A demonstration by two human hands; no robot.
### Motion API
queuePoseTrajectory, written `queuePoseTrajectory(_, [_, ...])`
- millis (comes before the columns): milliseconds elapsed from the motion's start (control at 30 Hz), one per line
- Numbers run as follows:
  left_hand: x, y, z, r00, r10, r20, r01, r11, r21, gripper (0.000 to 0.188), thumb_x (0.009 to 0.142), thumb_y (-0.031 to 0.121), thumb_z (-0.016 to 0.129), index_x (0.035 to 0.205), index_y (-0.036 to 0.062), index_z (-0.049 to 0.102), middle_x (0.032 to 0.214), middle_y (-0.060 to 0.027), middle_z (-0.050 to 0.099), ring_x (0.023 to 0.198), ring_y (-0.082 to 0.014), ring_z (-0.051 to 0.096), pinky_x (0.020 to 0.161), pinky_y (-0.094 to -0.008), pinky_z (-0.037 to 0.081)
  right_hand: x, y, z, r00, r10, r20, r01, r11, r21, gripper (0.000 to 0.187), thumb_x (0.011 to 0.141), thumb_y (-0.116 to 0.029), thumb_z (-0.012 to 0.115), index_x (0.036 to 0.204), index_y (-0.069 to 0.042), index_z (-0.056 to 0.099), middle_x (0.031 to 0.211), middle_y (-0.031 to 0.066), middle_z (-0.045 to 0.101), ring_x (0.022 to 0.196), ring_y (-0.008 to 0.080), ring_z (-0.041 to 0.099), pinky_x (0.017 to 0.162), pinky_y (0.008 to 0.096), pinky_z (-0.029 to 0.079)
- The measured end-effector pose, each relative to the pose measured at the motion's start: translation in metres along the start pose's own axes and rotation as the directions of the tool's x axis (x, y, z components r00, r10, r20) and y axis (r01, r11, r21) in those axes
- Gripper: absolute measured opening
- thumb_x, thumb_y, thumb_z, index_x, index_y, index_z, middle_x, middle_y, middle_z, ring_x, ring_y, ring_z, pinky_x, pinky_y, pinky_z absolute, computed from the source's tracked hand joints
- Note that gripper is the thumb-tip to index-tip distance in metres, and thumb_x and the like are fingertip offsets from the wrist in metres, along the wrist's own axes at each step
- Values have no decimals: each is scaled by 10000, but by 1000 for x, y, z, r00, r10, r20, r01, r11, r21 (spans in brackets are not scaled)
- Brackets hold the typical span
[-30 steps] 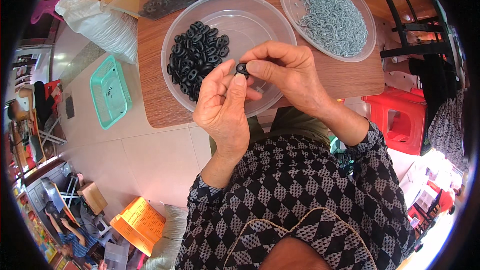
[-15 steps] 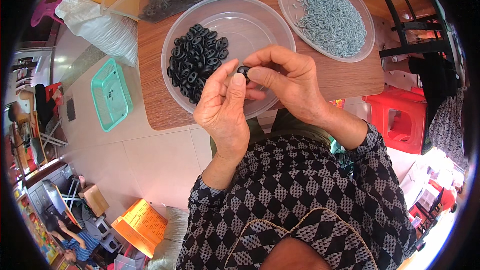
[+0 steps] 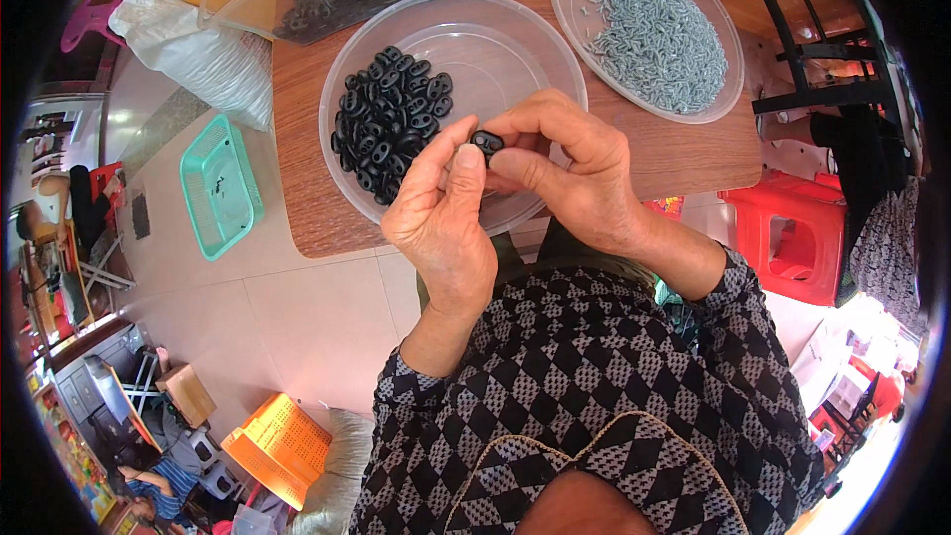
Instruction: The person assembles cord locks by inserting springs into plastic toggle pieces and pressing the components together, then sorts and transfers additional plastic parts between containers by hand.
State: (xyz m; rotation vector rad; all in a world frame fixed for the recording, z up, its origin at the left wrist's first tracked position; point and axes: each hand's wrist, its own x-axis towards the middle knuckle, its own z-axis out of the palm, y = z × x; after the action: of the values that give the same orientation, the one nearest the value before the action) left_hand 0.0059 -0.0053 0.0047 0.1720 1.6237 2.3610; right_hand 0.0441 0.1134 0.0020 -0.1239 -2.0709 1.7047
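Note:
A small black oval piece with two holes (image 3: 486, 142) is pinched between the thumb and forefinger of my left hand (image 3: 448, 208). My right hand (image 3: 575, 163) is closed at the piece's right side, its thumb and forefinger meeting there; whether they also hold some small part is hidden. Both hands are over the near side of a round clear plastic tub (image 3: 510, 50). In the tub's left half lies a heap of similar black two-hole pieces (image 3: 381, 129).
A clear lid-like dish (image 3: 731, 99) at the far right bears many small grey metallic screw-like pieces (image 3: 654, 40). Behind the tub, a clear box (image 3: 297, 25) holds more black pieces. A teal basket (image 3: 188, 198) and an orange crate (image 3: 272, 446) sit left; red stools (image 3: 792, 238) stand right.
The black piece has turned so that its two-hole face shows more fully. My right thumb and forefinger have shifted slightly down and off its face; the left hand has barely moved.

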Motion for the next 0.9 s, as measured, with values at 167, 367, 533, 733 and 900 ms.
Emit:
queuePoseTrajectory(167, [1,1,1,999,-17,-51,15,999,-35,239,873,-16,570,1099,-91,594,1028,-127,638,876,-129,591,760,-230,480,1,2,1,982,-190,6,188,964,-188,306,661,24,724,944,-5,612,791,70,570,680,181,549,572,276,476])
queuePoseTrajectory(367, [3,2,-4,1000,-20,10,20,1000,-11,243,870,-10,575,1098,-92,597,1071,-148,632,911,-142,588,812,-243,470,0,2,-1,969,-248,14,245,943,-225,319,648,28,728,943,-4,610,803,76,584,686,189,558,565,290,479])
queuePoseTrajectory(533, [0,2,-2,1000,3,18,-4,999,33,232,872,3,579,1084,-89,603,1051,-134,635,906,-134,585,818,-240,459,-3,4,0,979,-203,-25,195,964,-184,326,637,30,727,941,-5,613,799,82,599,677,199,557,575,307,471])
queuePoseTrajectory(733, [-4,2,2,1000,4,-1,-4,999,-45,235,888,29,573,1095,-77,599,999,-92,632,865,-102,574,791,-219,458,-4,5,1,962,-269,-40,253,939,-233,325,634,18,724,940,-2,615,801,91,605,683,222,551,579,317,463])
queuePoseTrajectory(900, [-3,4,2,1000,-8,-1,8,1000,-6,261,877,16,580,1114,-93,585,1049,-111,628,898,-112,573,805,-217,446,-5,5,0,963,-266,-55,245,938,-247,317,639,14,719,938,2,615,795,94,605,685,229,550,585,320,460])
